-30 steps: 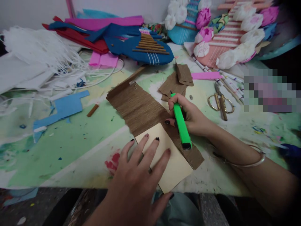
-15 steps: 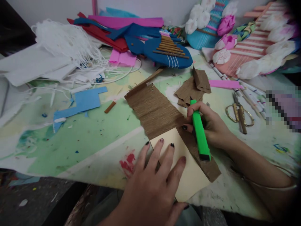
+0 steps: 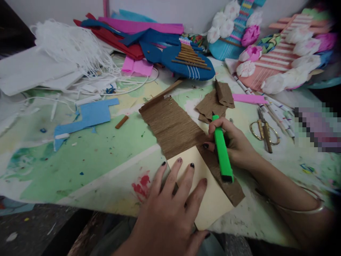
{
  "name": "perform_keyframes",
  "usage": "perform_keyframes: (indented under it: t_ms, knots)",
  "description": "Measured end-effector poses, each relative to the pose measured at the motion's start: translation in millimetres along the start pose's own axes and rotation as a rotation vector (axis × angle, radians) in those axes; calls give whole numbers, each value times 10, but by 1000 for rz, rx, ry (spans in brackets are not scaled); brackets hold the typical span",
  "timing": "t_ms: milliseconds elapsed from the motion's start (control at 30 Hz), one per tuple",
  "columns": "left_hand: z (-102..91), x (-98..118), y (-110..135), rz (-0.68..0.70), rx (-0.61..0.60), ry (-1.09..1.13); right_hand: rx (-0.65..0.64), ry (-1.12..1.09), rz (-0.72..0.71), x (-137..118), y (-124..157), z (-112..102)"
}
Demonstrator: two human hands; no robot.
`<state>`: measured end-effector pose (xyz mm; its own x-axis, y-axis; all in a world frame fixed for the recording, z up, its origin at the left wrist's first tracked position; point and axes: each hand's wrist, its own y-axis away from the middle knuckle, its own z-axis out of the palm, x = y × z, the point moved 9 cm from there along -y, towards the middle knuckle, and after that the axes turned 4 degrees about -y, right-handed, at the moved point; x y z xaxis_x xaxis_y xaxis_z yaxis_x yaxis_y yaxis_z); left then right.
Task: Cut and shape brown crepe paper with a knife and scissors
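Observation:
My left hand (image 3: 173, 206) lies with spread fingers over a cream card (image 3: 213, 199), pressing it against a sheet of brown crepe paper (image 3: 173, 124). The card covers the sheet's lower part, and its lower left side is hidden by the hand. My right hand (image 3: 234, 142) is closed around a bright green marker (image 3: 223, 153), held tilted with its dark end upward and away from me. That hand is just right of the card, above the brown sheet. Behind it lie smaller folded brown crepe pieces (image 3: 213, 99).
Gold-handled scissors (image 3: 263, 129) lie at right, near a pink strip (image 3: 249, 99) and white sticks. Blue paper (image 3: 94, 113) and white string (image 3: 74, 46) are at left. A blue guitar-shaped craft (image 3: 190, 64) and flower-decorated ones (image 3: 274, 67) stand behind.
The view has shifted slightly, so everything sits a little further left. Both hands keep nearly the same pose on the card and the marker.

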<state>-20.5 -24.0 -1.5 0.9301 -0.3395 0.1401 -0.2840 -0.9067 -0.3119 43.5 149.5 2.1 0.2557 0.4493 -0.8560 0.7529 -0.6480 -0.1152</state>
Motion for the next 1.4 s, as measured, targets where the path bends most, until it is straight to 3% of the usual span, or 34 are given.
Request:
perform_keyframes:
  t_ms: [267, 400, 700, 833, 900, 967, 1033, 1167, 1400]
  knots:
    - [-14, -12, -40, 3, -3, 6, -8, 3, -9, -21, -3, 4]
    - [-66, -15, -75, 4, 75, 3, -9, -2, -4, -7, -2, 4]
    - [-155, 16, -333, -122, 104, -86, 28, -157, 29, 3, 16, 1]
    - [-113, 49, -312, -138, 126, -132, 224, -282, 72, 26, 86, -190]
    - [-92, 49, -287, -156, 131, -146, 391, -336, 23, -47, 132, -374]
    - [-71, 39, -270, -190, 128, -164, 469, -420, -36, -153, 147, -480]
    - [-62, 43, -266, -213, 135, -178, 363, -547, -30, -237, 84, -404]
    - [-48, 77, -275, -213, 146, -207, -36, -648, 63, -369, -56, 36]
    - [-40, 90, -266, -199, 175, -207, -352, -340, 61, -427, -278, 510]
